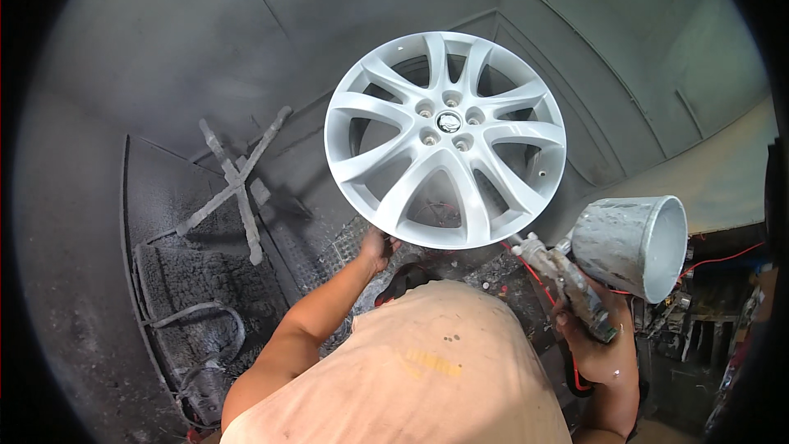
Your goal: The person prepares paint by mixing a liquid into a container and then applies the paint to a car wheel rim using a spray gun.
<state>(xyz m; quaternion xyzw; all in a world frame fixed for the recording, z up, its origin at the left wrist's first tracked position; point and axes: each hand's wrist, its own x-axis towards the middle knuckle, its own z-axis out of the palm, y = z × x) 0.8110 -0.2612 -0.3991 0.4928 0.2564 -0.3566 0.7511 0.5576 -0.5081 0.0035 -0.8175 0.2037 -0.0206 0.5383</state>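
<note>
A white five-bolt alloy wheel [374, 159] with paired spokes and a dark centre badge is held up in the middle of the view. My left hand [377, 251] grips its lower left rim, the fingers partly hidden beneath it. My right hand [585, 330] is wrapped round a paint-crusted spray gun [559, 271], with a large silvery, paint-smeared cup [615, 242] on it. The gun's front end is close to the wheel's lower right edge.
A paint-coated cross-shaped stand [238, 182] stands at the left beside a grey booth wall [140, 57]. Below it is a coated hose [197, 311] over rough, crusted material. A thin red cable [723, 255] and cluttered shelving [707, 333] are at the right.
</note>
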